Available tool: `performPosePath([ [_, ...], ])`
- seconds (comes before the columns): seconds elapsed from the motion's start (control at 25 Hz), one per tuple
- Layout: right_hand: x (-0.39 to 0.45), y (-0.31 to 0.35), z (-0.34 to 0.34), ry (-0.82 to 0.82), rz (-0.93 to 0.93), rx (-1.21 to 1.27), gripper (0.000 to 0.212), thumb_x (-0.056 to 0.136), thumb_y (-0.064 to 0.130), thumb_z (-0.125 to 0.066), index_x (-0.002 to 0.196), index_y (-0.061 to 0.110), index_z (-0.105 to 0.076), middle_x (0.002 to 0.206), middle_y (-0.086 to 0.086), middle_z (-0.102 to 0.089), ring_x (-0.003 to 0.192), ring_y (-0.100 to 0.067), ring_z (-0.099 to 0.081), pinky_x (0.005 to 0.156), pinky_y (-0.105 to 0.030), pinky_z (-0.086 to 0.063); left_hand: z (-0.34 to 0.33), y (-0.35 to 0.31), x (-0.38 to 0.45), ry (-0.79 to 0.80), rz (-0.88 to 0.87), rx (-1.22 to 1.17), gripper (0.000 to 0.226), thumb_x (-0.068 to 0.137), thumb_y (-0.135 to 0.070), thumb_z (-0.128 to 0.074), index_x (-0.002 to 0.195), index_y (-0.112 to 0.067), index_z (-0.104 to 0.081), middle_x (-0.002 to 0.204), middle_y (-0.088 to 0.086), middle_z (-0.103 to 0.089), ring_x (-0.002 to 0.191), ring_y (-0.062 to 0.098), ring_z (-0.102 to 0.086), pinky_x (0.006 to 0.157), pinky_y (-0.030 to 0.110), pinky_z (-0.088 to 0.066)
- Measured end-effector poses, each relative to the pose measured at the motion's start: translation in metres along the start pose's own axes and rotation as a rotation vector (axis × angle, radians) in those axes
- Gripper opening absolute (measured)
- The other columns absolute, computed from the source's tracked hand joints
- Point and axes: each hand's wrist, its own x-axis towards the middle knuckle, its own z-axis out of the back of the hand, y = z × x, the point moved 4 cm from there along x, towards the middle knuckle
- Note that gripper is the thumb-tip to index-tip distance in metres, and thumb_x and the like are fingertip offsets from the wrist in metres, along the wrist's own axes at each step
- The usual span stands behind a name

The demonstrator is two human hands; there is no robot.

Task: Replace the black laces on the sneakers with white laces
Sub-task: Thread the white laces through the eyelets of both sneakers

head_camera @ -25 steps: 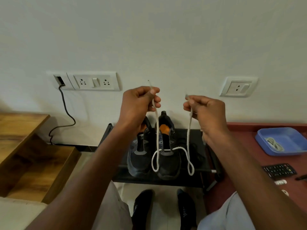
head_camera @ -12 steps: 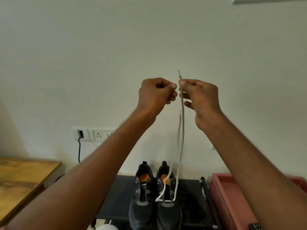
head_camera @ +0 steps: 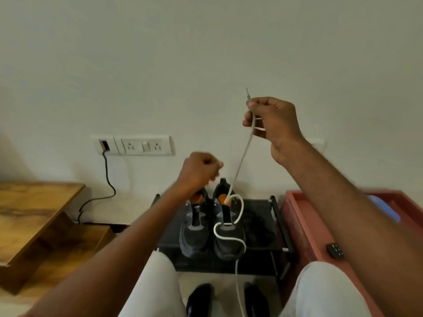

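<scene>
Two dark sneakers stand side by side on a low black rack: the left sneaker and the right sneaker. A white lace is threaded through the right sneaker's lowest eyelets. My right hand pinches one end high above the shoe, with the lace tip poking up. The other end lies loose, curls over the toe and hangs off the rack's front. My left hand is blurred above the left sneaker's heel, its fingers curled on nothing. A dark heap, perhaps black laces, lies to the right of the sneakers.
A red table on the right carries a blue tray and a black remote. Wooden steps stand on the left. Wall sockets with a black cable are behind. My knees and black-socked feet are below.
My left hand has let go of its lace end and dropped towards the sneakers. That end now trails over the toe and off the rack. The camera has tilted back down.
</scene>
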Motion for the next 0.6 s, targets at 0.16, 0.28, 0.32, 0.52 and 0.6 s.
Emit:
performPosePath([
  [0.16, -0.013, -0.109, 0.027, -0.029, -0.142, -0.127, 0.009, 0.098, 0.017, -0.069, 0.090, 0.017, -0.073, 0.067, 0.001, -0.054, 0.055, -0.012, -0.046, 0.050, -0.028, -0.044, -0.073, 0.100, -0.041, 0.249, 0.036, 0.352, 0.026, 0.096, -0.028, -0.069, 0.076, -0.012, -0.071, 0.070, 0.004, -0.069, 0.064, 0.015, -0.065, 0.068, 0.037, -0.058],
  [0.28, -0.025, -0.177, 0.037, -0.028, -0.248, -0.199, 0.008, 0.098, 0.020, -0.069, 0.093, 0.017, -0.074, 0.067, 0.002, -0.056, 0.053, -0.010, -0.043, 0.047, -0.026, -0.036, -0.127, 0.134, -0.068, 0.548, -0.141, 0.538, 0.013, 0.097, -0.026, -0.066, 0.106, -0.021, -0.074, 0.106, -0.002, -0.065, 0.095, 0.014, -0.064, 0.086, 0.038, -0.057],
  [0.32, -0.030, -0.195, 0.039, -0.026, -0.273, -0.221, 0.008, 0.098, 0.021, -0.069, 0.095, 0.016, -0.075, 0.067, 0.004, -0.058, 0.053, -0.008, -0.045, 0.048, -0.025, -0.036, -0.143, 0.137, -0.073, 0.604, -0.244, 0.635, 0.024, 0.096, -0.028, -0.065, 0.120, -0.025, -0.070, 0.121, -0.003, -0.058, 0.106, 0.016, -0.058, 0.088, 0.040, -0.056],
  [0.52, -0.050, -0.260, 0.038, 0.008, -0.316, -0.260, 0.007, 0.101, 0.016, -0.066, 0.099, 0.015, -0.073, 0.070, 0.008, -0.065, 0.052, 0.002, -0.053, 0.050, -0.011, -0.040, -0.190, 0.132, -0.068, 0.611, -0.583, 1.000, 0.033, 0.094, -0.023, -0.065, 0.127, -0.021, -0.064, 0.140, 0.003, -0.044, 0.107, 0.025, -0.048, 0.071, 0.036, -0.047],
  [0.6, -0.047, -0.269, 0.037, 0.044, -0.304, -0.279, 0.008, 0.102, 0.017, -0.065, 0.101, 0.014, -0.072, 0.071, 0.002, -0.068, 0.051, 0.002, -0.054, 0.048, -0.012, -0.040, -0.197, 0.130, -0.063, 0.587, -0.562, 0.993, 0.028, 0.093, -0.016, -0.064, 0.121, -0.017, -0.066, 0.135, 0.006, -0.046, 0.106, 0.026, -0.048, 0.071, 0.038, -0.048],
])
